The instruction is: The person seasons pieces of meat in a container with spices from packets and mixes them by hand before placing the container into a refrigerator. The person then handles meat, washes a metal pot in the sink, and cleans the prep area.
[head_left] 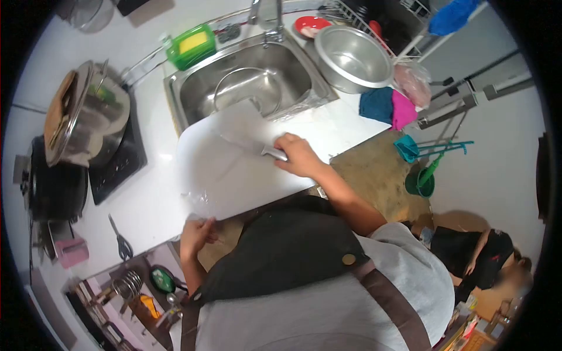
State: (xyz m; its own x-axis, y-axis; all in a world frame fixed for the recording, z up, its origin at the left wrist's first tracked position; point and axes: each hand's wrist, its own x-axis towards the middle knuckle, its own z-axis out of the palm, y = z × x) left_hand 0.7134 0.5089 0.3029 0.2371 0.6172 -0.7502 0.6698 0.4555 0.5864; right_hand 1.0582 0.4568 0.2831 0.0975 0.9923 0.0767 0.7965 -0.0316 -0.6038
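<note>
My right hand is closed around the handle of a knife over the right part of a white cutting board. The blade points left and is hard to make out against the board. My left hand is at the board's near left corner, fingers curled, close to a crumpled piece of clear plastic; whether it grips the board's edge or the plastic is unclear. The board lies on the white counter, its far edge reaching the sink.
A steel sink lies beyond the board, with a metal basin to its right. Scissors rest on the counter at left, near a large pot and a black pot. Another person is at far right.
</note>
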